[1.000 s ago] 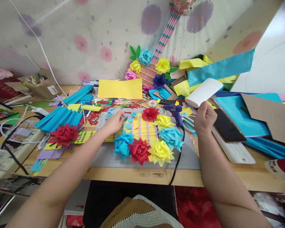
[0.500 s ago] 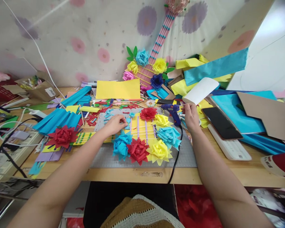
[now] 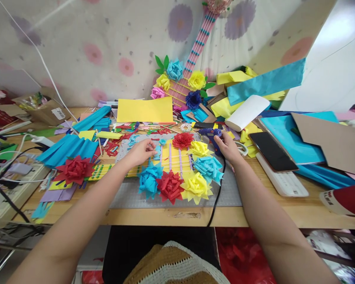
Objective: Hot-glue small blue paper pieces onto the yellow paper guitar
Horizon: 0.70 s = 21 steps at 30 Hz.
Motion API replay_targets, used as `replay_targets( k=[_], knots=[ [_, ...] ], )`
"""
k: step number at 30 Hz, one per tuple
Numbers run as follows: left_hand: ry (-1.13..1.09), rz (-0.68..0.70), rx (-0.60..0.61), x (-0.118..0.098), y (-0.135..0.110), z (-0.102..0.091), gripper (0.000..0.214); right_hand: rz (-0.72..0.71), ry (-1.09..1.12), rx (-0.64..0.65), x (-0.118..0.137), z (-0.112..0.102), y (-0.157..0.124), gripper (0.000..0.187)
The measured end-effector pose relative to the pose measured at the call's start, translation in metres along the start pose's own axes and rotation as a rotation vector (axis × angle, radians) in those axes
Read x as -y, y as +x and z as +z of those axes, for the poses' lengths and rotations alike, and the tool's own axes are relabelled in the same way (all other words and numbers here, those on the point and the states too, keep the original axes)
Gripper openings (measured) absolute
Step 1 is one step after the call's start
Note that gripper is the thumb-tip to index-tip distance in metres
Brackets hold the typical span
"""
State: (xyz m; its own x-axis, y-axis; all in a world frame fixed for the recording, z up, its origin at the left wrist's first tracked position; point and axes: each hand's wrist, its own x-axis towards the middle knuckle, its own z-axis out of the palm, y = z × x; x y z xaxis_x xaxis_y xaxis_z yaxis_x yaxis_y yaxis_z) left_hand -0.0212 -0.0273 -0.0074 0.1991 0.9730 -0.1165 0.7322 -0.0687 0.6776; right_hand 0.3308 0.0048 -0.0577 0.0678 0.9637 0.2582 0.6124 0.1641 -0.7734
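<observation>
My left hand rests with curled fingers on the upper left of a yellow paper guitar body, pinching something small I cannot make out. Paper flowers in red, yellow and blue ring that guitar body on a grey cutting mat. My right hand closes over the blue glue gun at the mat's right side; its black cord runs off the table's front edge. A white paper roll lies behind the right hand.
A second paper guitar with flowers leans on the dotted wall. A yellow sheet, blue pleated paper, a red flower and scraps cover the wooden table. A phone and keyboard lie right; cables and a power strip left.
My right hand put the white paper roll down behind it and moved left and down onto the glue gun. My left hand stayed at the guitar body's upper left.
</observation>
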Motion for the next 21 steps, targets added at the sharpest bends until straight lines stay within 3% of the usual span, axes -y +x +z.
replay_targets(
  k=[10,16,21],
  knots=[
    [0.284,0.021,-0.080,-0.012,-0.005,-0.008,0.030,-0.030,-0.397,0.015,-0.004,0.005,0.002,0.041],
    [0.214,-0.025,-0.078,-0.007,-0.004,-0.012,0.035,-0.027,-0.529,0.041,-0.005,0.006,0.004,0.037],
    [0.100,0.018,-0.108,0.001,-0.002,-0.010,0.034,-0.024,-0.535,0.027,-0.004,0.007,0.003,0.036]
  ],
)
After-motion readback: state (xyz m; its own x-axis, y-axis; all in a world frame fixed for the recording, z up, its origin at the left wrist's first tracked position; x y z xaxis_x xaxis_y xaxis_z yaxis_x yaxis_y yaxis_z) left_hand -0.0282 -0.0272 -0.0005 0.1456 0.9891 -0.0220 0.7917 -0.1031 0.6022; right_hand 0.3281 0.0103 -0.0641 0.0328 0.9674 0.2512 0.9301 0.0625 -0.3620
